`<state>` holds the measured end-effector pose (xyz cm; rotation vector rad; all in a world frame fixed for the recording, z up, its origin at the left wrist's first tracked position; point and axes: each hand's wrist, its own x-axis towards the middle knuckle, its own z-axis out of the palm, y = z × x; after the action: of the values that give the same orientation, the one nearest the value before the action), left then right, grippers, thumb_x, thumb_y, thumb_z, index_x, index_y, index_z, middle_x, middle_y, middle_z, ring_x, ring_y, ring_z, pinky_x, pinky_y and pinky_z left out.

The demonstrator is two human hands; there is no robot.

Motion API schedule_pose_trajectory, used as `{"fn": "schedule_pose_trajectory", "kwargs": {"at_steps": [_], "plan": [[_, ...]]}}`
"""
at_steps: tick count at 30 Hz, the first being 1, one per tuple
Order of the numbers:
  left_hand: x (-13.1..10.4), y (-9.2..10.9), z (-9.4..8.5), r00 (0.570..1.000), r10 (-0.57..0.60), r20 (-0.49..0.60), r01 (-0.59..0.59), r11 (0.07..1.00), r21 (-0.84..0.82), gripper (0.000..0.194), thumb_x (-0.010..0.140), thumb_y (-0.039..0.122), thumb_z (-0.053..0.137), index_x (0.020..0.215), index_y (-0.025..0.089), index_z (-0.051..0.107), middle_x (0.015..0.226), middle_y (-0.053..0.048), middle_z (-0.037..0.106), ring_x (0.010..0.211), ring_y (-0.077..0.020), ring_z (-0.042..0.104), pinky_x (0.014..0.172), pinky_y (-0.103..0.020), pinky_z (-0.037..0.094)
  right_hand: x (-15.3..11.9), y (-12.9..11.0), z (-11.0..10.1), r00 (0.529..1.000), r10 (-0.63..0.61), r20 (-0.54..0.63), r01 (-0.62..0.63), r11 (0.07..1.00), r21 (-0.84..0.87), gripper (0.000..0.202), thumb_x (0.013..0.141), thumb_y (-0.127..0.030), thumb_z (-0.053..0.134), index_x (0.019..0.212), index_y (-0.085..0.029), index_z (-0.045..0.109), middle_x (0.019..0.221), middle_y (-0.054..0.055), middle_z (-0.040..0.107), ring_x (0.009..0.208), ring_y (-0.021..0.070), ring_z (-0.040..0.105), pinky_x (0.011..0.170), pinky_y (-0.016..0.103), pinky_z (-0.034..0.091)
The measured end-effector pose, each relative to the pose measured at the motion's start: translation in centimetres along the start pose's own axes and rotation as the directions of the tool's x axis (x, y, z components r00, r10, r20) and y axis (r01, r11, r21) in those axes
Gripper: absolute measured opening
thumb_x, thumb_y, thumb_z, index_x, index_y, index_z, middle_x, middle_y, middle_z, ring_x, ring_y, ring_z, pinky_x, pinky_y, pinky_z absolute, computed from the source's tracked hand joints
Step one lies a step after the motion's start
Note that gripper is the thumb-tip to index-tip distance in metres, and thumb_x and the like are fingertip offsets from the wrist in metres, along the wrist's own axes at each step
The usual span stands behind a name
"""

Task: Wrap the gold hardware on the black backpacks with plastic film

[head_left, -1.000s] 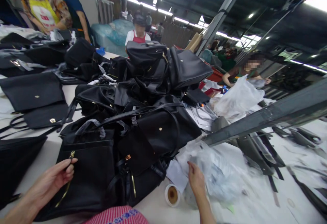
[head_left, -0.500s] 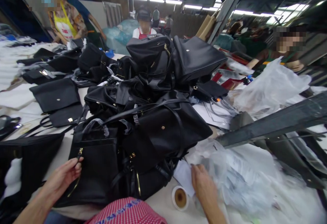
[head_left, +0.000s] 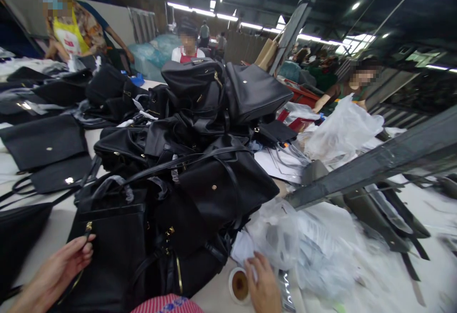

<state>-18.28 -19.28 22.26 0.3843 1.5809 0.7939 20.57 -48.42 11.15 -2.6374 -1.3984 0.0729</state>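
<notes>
At lower left, my left hand (head_left: 73,258) pinches the zipper pull (head_left: 89,227) of a black bag (head_left: 114,251) lying on the table. My right hand (head_left: 263,282) is beside a small round cup (head_left: 239,285) with brown contents, its fingers curled at the lower edge of some white paper (head_left: 243,246); whether it grips anything is hidden. A gold zipper (head_left: 179,274) shows on the black bag between my hands.
Black bags (head_left: 228,180) are heaped in the middle, more at left. Clear plastic bags (head_left: 317,256) lie at right, below a slanting metal beam (head_left: 378,156). A person (head_left: 73,37) stands at back left, another (head_left: 342,89) at right, a third (head_left: 187,53) behind the heap.
The view has turned right, so the bags appear further left. My right hand has moved closer to the cup, with its fingers lower on the paper. My left hand remains on the zipper pull.
</notes>
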Motion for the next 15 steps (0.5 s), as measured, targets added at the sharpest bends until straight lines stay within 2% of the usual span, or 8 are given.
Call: {"fn": "schedule_pose_trajectory", "kwargs": {"at_steps": [2,3,5,7,9,11,15], "plan": [[0.2,-0.3,-0.2,1.000,-0.006,0.012,0.006,1.000,-0.012,0.004,0.067,0.020,0.066,0.068,0.024,0.067,0.051,0.001,0.054,0.051,-0.0133,0.050,0.047,-0.021,0.048,4.2,1.6,-1.6,0.998,0.065,0.015,-0.064,0.996,-0.060,0.036,0.099,-0.027,0.032,0.114,-0.017,0.063,0.125,0.015,0.062,0.116,0.0229,0.059,0.094,0.032,0.047],[0.2,-0.4,-0.3,1.000,0.005,0.019,-0.005,1.000,-0.016,0.002,0.067,0.022,0.067,0.068,0.024,0.067,0.051,0.001,0.054,0.051,-0.0136,0.051,0.047,-0.022,0.048,6.3,2.3,-2.0,0.996,0.091,0.020,-0.089,0.992,-0.085,0.037,0.098,-0.021,0.030,0.116,-0.014,0.062,0.123,0.018,0.061,0.113,0.0240,0.061,0.090,0.033,0.049],[0.2,-0.5,-0.4,0.999,0.027,0.036,-0.026,0.999,-0.022,0.005,0.066,0.027,0.070,0.067,0.025,0.066,0.052,0.001,0.055,0.050,-0.0147,0.052,0.047,-0.024,0.049,9.8,3.2,-2.0,0.989,0.137,0.059,-0.128,0.982,-0.140,0.037,0.094,-0.009,0.031,0.105,-0.011,0.067,0.113,0.020,0.065,0.095,0.0248,0.068,0.076,0.034,0.052],[0.0,-0.4,-0.4,0.998,0.038,0.041,-0.037,0.998,-0.041,0.009,0.062,0.027,0.073,0.067,0.025,0.066,0.053,0.001,0.056,0.051,-0.0153,0.052,0.047,-0.025,0.049,11.9,3.4,-1.3,0.981,0.157,0.110,-0.135,0.974,-0.182,0.034,0.090,-0.003,0.036,0.091,-0.011,0.069,0.105,0.017,0.068,0.080,0.0228,0.070,0.065,0.032,0.051],[-0.3,-0.2,-0.4,0.999,0.025,0.040,-0.022,0.997,-0.069,0.010,0.060,0.023,0.074,0.068,0.023,0.067,0.053,0.001,0.056,0.052,-0.0148,0.051,0.047,-0.023,0.049,12.8,3.4,-0.5,0.975,0.167,0.148,-0.133,0.968,-0.212,0.028,0.090,-0.003,0.041,0.092,-0.011,0.068,0.104,0.014,0.069,0.077,0.0203,0.070,0.065,0.032,0.052],[-0.7,-0.1,-0.4,0.999,0.017,0.039,-0.013,0.996,-0.092,0.009,0.061,0.020,0.072,0.069,0.020,0.069,0.053,0.001,0.055,0.052,-0.0133,0.050,0.047,-0.021,0.049,12.8,3.3,-0.1,0.968,0.181,0.172,-0.140,0.964,-0.228,0.025,0.090,-0.005,0.044,0.101,-0.011,0.066,0.102,0.012,0.070,0.078,0.0193,0.069,0.068,0.034,0.053],[-0.8,-0.1,-0.5,0.998,0.033,0.059,-0.028,0.995,-0.093,0.002,0.070,0.017,0.068,0.071,0.016,0.069,0.052,0.001,0.054,0.051,-0.0116,0.049,0.047,-0.018,0.048,12.8,4.0,-0.7,0.954,0.194,0.230,-0.149,0.968,-0.200,0.027,0.091,-0.007,0.042,0.103,-0.012,0.065,0.098,0.013,0.071,0.081,0.0222,0.070,0.070,0.036,0.051]]}}
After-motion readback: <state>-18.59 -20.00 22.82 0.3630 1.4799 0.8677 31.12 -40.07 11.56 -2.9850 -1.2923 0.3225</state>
